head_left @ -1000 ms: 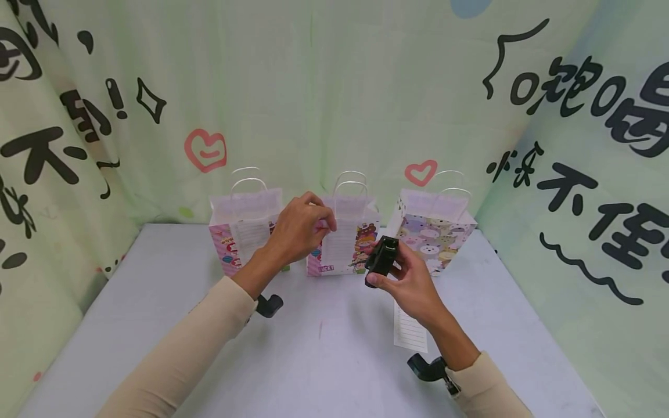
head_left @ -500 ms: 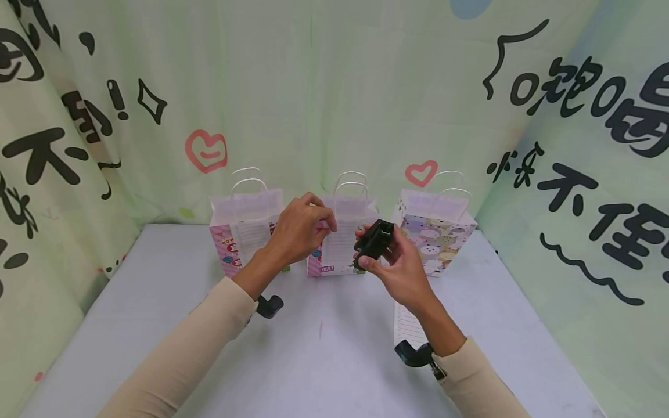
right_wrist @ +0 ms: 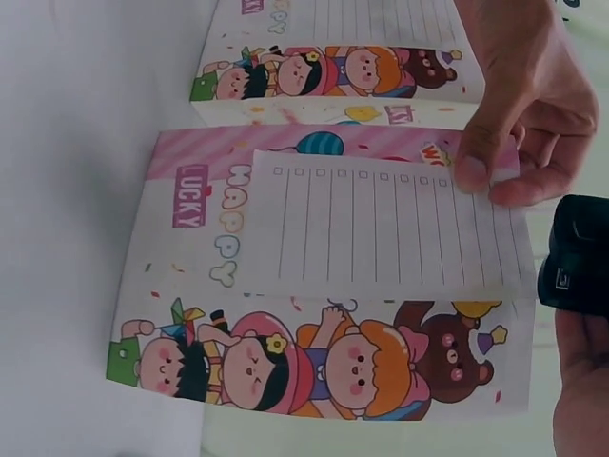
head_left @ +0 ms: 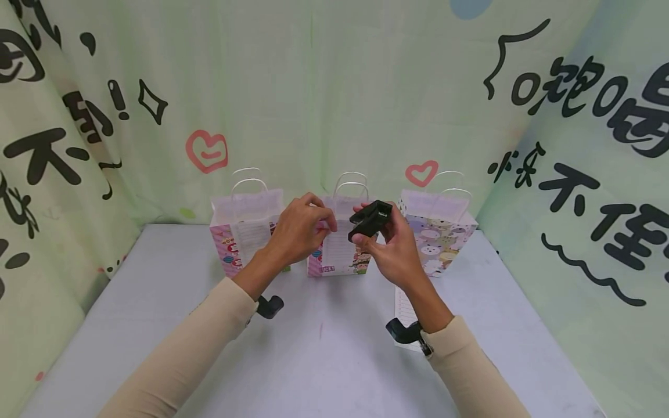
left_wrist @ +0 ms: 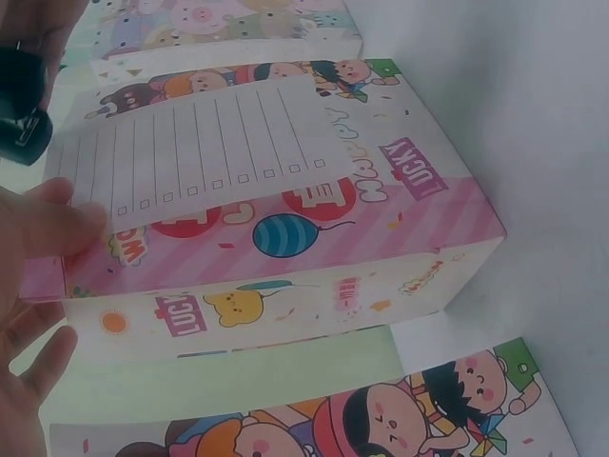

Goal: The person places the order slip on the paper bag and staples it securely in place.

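Observation:
My left hand (head_left: 300, 229) pinches the top of a lined paper sheet (head_left: 338, 251) against the upper edge of the middle paper bag (head_left: 315, 264). In the right wrist view, the thumb of that left hand (right_wrist: 519, 105) presses on the sheet (right_wrist: 381, 228), which lies flat on the bag's cartoon-printed front. My right hand (head_left: 397, 252) grips a small black stapler (head_left: 372, 219), its jaws spread and pointing left toward the bag's top edge. The stapler (left_wrist: 21, 105) is partly cut off in the left wrist view and stands apart from the sheet.
To the left stands a similar bag (head_left: 227, 247) with a lined sheet (head_left: 250, 237) on its front. A bag with animal faces (head_left: 436, 238) is at the right. Another lined sheet (head_left: 405, 307) lies on the white table (head_left: 313, 360), partly under my right forearm.
My right hand has lifted the stapler up and left, from in front of the right bag to near the middle bag's top, turning it sideways. My left hand has stayed still.

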Action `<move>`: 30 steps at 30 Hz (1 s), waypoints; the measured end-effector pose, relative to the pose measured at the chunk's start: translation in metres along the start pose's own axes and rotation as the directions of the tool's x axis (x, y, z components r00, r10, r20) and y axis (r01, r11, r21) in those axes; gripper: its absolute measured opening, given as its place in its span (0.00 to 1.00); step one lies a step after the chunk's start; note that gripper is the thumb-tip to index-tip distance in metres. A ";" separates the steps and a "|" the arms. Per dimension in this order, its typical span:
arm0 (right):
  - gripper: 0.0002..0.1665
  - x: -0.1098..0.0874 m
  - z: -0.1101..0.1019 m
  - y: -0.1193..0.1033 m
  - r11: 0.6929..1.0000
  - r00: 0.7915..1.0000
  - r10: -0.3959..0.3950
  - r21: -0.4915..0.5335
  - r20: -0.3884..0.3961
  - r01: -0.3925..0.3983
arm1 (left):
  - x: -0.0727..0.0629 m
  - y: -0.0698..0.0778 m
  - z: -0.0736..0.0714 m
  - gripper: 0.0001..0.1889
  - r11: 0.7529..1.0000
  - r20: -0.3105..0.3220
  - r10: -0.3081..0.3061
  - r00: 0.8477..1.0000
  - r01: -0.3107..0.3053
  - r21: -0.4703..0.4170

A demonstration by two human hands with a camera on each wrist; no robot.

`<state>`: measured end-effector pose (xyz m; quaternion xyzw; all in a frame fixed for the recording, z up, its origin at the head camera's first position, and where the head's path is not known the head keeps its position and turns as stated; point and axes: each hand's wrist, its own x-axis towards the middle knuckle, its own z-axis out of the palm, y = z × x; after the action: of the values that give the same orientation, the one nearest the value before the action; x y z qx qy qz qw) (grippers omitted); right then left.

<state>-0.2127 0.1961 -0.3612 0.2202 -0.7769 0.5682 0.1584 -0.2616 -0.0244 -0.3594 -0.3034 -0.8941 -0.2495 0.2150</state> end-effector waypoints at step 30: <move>0.33 0.028 0.016 0.010 0.969 0.994 0.006 -0.245 0.109 0.021 | 0.002 -0.002 0.000 0.04 0.999 -0.020 0.032 0.999 -0.032 0.007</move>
<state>-0.2423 0.1788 -0.3604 0.2326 -0.8477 0.4544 0.1441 -0.2644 -0.0249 -0.3592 -0.3143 -0.8878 -0.2460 0.2291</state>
